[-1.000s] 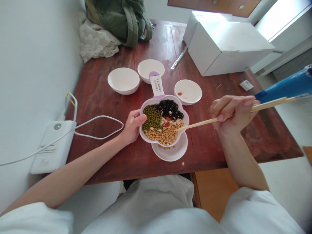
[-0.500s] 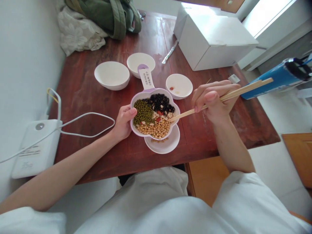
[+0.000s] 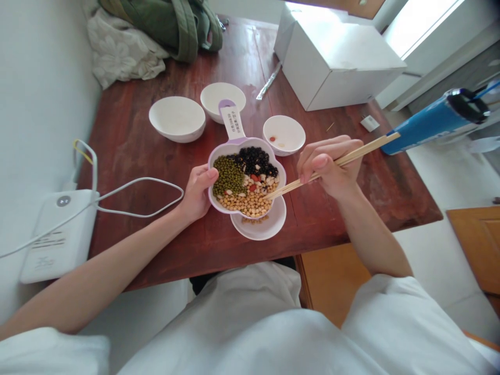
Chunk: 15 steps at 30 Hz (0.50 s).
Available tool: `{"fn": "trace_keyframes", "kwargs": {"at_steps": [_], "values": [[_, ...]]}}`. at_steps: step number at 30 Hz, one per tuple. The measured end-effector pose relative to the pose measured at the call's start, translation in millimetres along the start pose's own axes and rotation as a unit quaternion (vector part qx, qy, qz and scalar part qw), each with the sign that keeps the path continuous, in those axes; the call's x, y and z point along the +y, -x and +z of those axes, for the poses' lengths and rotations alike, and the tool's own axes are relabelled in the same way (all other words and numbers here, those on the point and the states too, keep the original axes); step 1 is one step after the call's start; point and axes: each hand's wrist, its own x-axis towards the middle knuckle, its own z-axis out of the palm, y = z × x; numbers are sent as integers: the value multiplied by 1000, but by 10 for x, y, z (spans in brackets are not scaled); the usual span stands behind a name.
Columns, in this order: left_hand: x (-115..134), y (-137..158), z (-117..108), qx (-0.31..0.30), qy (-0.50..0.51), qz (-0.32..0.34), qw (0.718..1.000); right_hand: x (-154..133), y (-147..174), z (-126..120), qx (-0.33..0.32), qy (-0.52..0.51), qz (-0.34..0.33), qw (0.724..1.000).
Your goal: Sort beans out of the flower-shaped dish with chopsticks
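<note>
Straight out at twelve o'clock, the flower-shaped dish (image 3: 222,150) looks light and stiff; your left hand (image 3: 198,190) grips its nine o'clock rim, a sound hold, as the labelled handle (image 3: 231,123) at twelve would be. Hold it level: loose beans (image 3: 228,176) could spill. Your right hand (image 3: 331,164), at the dish's three o'clock, is closed round chopsticks (image 3: 287,187), tips among yellow beans (image 3: 247,204) that seem hard and slippery.

Tray (image 3: 282,169) white, lilac rim; label (image 3: 232,124) white, black print. Beans: green (image 3: 227,176), black (image 3: 255,160), tan-yellow (image 3: 246,203). Chopsticks (image 3: 369,149) pale tan. Bowls (image 3: 177,119) white. Table (image 3: 320,224) reddish-brown, wood grain. Bottle (image 3: 425,127) blue, white lettering, black lid (image 3: 466,106). Bag (image 3: 154,26) dark green; cloth (image 3: 119,54) off-white, floral. Box (image 3: 339,91) plain white. Shirt (image 3: 219,333) white.
</note>
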Motion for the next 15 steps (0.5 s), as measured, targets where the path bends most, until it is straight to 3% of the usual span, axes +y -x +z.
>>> {"fn": "trace_keyframes", "kwargs": {"at_steps": [15], "values": [[-20,-4,-6,-18,17,5,1000,-47,106,101,37,-12,14,999]]}}
